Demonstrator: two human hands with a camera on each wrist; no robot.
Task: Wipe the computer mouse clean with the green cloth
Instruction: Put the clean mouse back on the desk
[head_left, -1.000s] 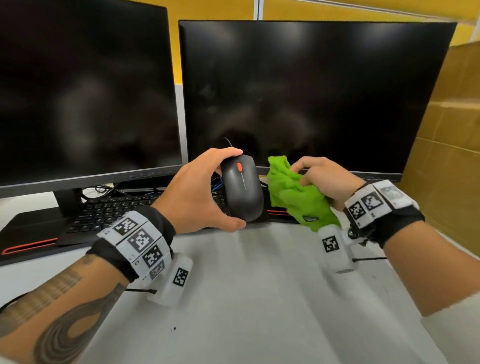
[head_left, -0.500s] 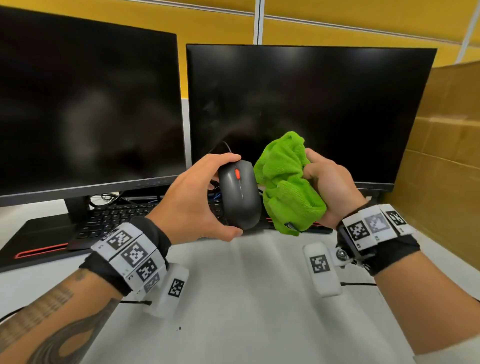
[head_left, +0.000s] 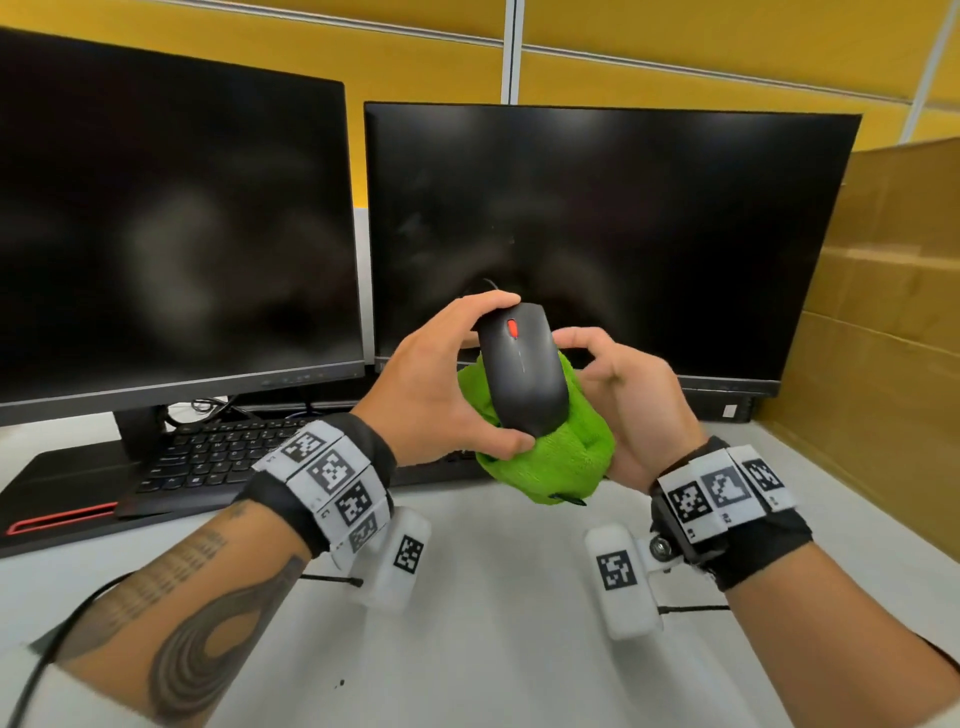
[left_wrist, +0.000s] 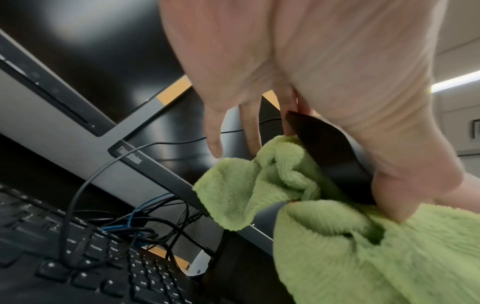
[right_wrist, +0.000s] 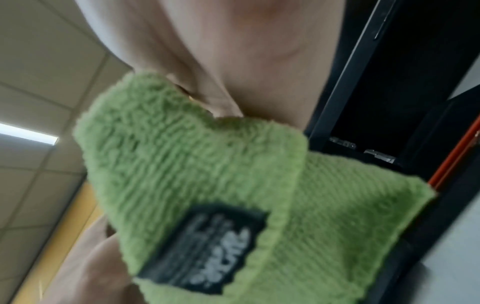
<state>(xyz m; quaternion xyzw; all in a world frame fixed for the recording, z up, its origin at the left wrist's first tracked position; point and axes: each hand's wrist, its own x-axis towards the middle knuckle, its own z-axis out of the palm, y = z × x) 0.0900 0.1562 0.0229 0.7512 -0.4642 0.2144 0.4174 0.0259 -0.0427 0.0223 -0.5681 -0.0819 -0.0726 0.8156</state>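
Head: left fingers (head_left: 498, 300) grip mouse (head_left: 522, 371).

Both wrists wear black straps (head_left: 748, 545) carrying white square-code tags (head_left: 332, 475), a white tagged camera block (head_left: 621, 587) with thin black cable under each, dark tattoo (head_left: 197, 649) on left forearm, white sleeve edges nearest.
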